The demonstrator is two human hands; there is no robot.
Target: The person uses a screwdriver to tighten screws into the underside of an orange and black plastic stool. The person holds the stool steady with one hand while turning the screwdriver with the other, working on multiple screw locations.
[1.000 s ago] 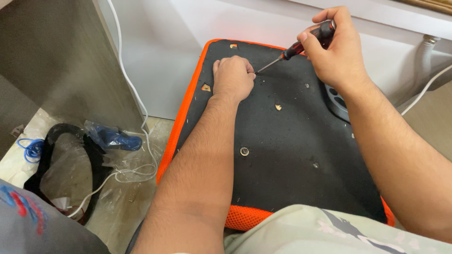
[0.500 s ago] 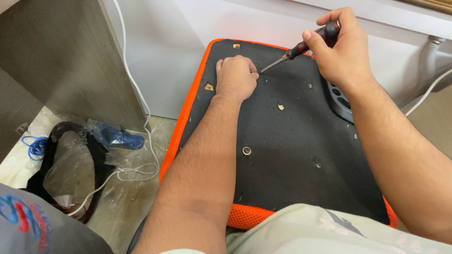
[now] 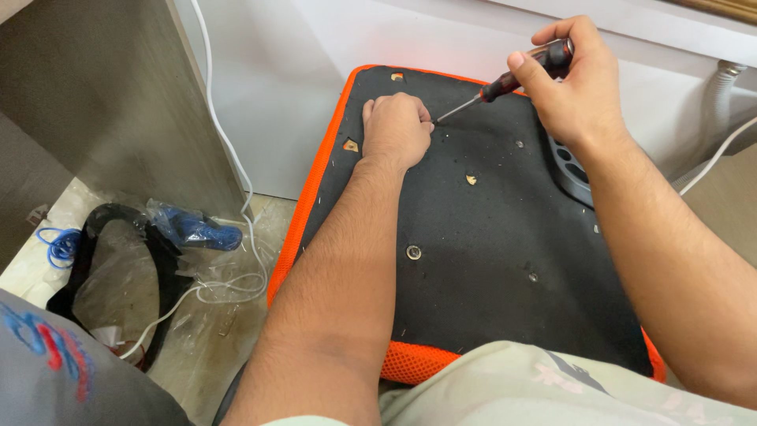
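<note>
Seat panel (image 3: 473, 260), black underside with orange mesh edging, lies across the person's lap, far edge near the white wall (image 3: 315, 95); it is the reference for everything below.

Right hand (image 3: 579, 91) sits over the panel's far right corner; grip wrapped tight around the red-and-black handle of the screwdriver (image 3: 505, 83); shaft slants down and left, tip landing just beside the left hand (image 3: 397, 130). Left hand rests on the far left part of the panel, fingers curled shut, knuckles up; it seems to be pinching or steadying something at the tip, cannot tell what.

Risks, as I judge them:
- tip is nearly touching the left fingers; a slip off the screw head drives it into them; cause: the shallow shaft angle, poor axial load
- same angle can cam out and chew the screw head
- panel is only propped on the lap; hard push could rock or slide it
- if a small screw is under that fist, dropping it sends it to the floor clutter left of the panel: clear plastic wrap (image 3: 118, 300), white cable (image 3: 229, 284), black strap (image 3: 158, 260); hard to find there

Hard to see:
- the screw or hole at the tip is hidden behind the left hand
- grey round fitting (image 3: 572, 170) at the panel's right edge is mostly covered by the right forearm
- near edge of the panel is cut off by clothing
- blue item (image 3: 197, 229) inside the wrap is unidentifiable
- several small fasteners (image 3: 413, 252) and holes dot the panel; which are seated, cannot tell
</note>
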